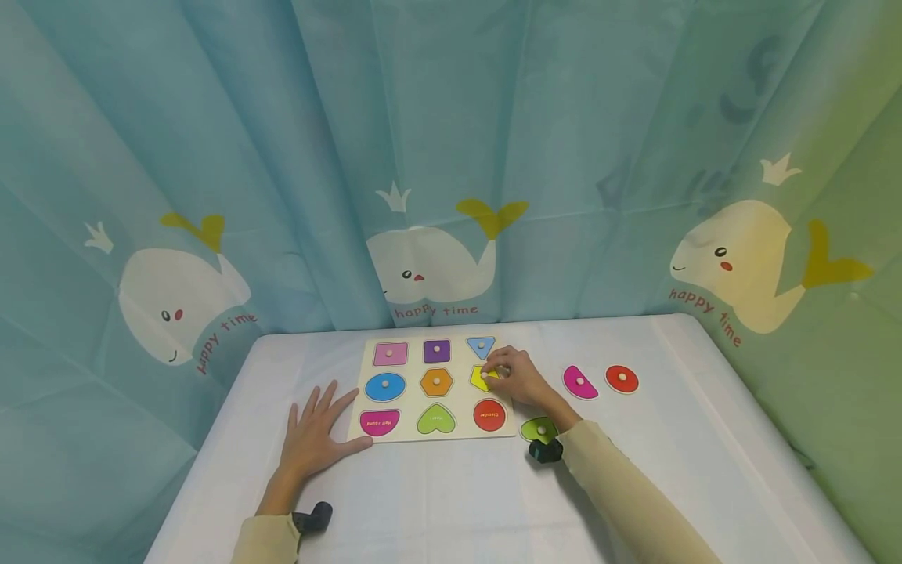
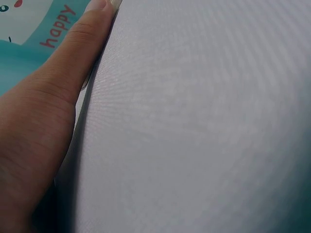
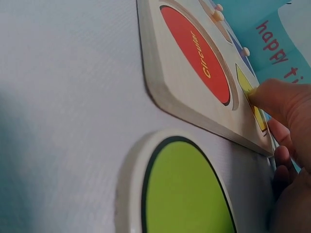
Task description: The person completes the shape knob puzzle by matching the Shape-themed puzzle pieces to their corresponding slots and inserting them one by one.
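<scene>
In the head view, a wooden puzzle board [image 1: 409, 407] is seen lying on a white-covered table [image 1: 437, 501] before a blue-green curtain [image 1: 437, 117]. The knob of a yellow pentagon piece [image 1: 478, 379], at the right end of the board's middle row, is pinched between the right hand's [image 1: 523, 378] thumb and fingers. The left hand [image 1: 313, 439] is spread wide and holds nothing; its forefinger and thumb are laid against the board's left edge and near corner. A green piece [image 1: 535, 430] is partly covered by the right wrist, and a pink half-round piece [image 1: 576, 382] and a red round piece [image 1: 622, 379] are placed farther right. In the left wrist view, the left thumb is extended beside the table cloth, its tip at a pale edge. In the right wrist view, the yellow piece is held beyond the red "Circular" recess [image 3: 197, 56]; whether it is fully seated cannot be told.
</scene>
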`<state>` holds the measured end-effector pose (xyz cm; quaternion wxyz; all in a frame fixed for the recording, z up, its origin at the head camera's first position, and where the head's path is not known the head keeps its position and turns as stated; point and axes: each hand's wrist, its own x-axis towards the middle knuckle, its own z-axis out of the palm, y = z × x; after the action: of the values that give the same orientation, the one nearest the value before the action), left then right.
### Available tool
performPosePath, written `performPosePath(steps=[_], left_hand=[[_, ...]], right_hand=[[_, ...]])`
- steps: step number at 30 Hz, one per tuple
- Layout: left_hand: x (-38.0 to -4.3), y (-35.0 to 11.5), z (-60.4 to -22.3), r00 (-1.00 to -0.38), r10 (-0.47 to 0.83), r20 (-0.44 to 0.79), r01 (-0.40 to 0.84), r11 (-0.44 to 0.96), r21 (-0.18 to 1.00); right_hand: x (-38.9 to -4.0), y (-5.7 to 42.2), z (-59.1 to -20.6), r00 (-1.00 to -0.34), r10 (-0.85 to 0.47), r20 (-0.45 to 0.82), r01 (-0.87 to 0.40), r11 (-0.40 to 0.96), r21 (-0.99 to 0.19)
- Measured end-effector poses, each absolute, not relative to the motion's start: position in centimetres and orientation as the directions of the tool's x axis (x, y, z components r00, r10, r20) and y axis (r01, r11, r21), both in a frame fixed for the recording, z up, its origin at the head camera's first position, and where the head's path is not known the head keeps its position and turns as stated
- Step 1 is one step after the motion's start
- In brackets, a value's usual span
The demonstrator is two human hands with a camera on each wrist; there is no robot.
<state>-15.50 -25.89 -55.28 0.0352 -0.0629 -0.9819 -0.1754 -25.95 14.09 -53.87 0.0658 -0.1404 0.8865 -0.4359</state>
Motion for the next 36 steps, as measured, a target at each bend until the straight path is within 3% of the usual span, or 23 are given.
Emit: performPosePath(steps=[10, 23, 36], left_hand=[[-15.6, -25.8, -55.1, -0.991, 0.103, 0.081, 0.125, 0.928, 0.351], [-15.3, -25.7, -54.8, -0.991, 0.109, 0.081, 0.131, 0.925, 0.357], [-15.4, -25.8, -54.9, -0.992, 0.104, 0.076, 0.124, 0.928, 0.35]], right_hand=[[-25.6, 14.5, -53.1, -0.948, -0.319, -0.009, -0.192, 0.591, -0.784], [-24.6, 17.2, -51.3, -0.958, -0.272, 0.092, -0.236, 0.564, -0.791], [-22.7, 22.6, -51.7, -0.974, -0.095, 0.207, -0.223, 0.579, -0.784]])
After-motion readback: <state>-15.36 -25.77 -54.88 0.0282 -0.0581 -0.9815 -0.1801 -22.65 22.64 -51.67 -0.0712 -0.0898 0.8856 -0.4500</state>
